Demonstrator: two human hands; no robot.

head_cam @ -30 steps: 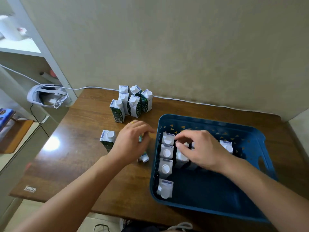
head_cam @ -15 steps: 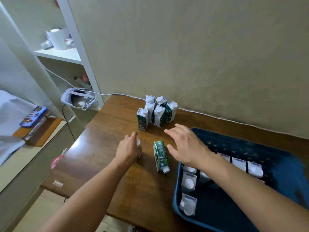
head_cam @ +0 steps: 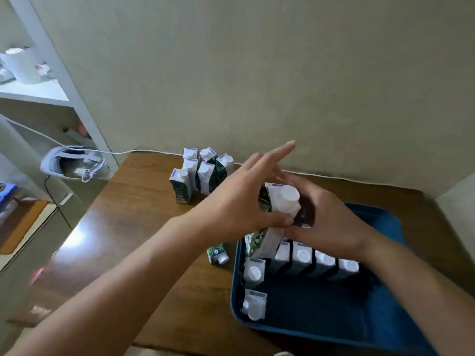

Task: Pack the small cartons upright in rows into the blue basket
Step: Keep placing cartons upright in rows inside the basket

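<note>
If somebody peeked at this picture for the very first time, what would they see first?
First, the two hands meeting in the middle: the left hand and right hand hold a small white-capped green carton above the near-left corner of the blue plastic basket. Next, the white carton tops already standing in rows inside that basket. Then the cluster of six upright cartons at the back of the brown wooden table, by the wall.
</note>
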